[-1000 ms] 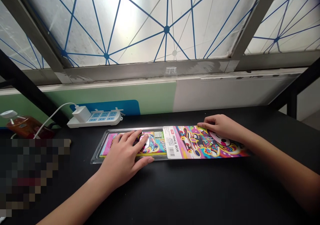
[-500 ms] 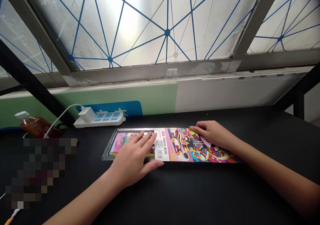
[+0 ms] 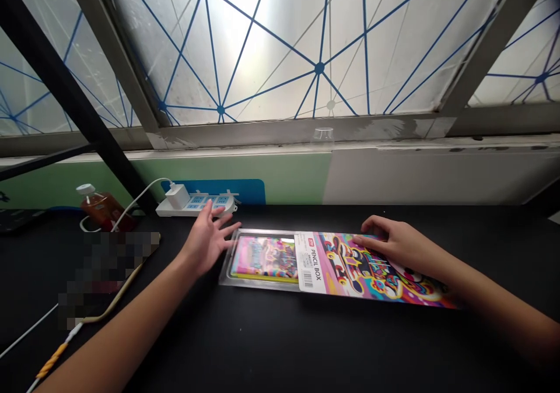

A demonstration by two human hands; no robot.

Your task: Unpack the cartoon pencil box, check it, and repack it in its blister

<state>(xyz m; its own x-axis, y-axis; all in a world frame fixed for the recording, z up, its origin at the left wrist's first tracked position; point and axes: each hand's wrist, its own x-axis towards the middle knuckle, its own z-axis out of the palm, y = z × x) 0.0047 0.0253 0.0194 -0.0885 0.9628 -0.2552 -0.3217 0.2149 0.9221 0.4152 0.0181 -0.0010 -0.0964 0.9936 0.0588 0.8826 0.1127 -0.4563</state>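
1. My left hand (image 3: 205,242) is open, fingers spread, just off the end of the clear plastic blister tray (image 3: 228,277).
2. My right hand (image 3: 396,246) lies on the printed card sleeve (image 3: 376,276), fingers curved, not gripping.
3. The pencil box (image 3: 265,259) sits in the tray, flat on the black table (image 3: 280,346).
4. It looks light, but the thin plastic seems slick and flexible; I'd hold the long edges, both hands.

This looks like a work desk in an office or study room: a black desktop (image 3: 280,346) on a black metal frame (image 3: 65,84), below a frosted window (image 3: 262,49) (crossed by blue lines, perhaps tape), with a power strip (image 3: 210,207) and white charger (image 3: 177,196).
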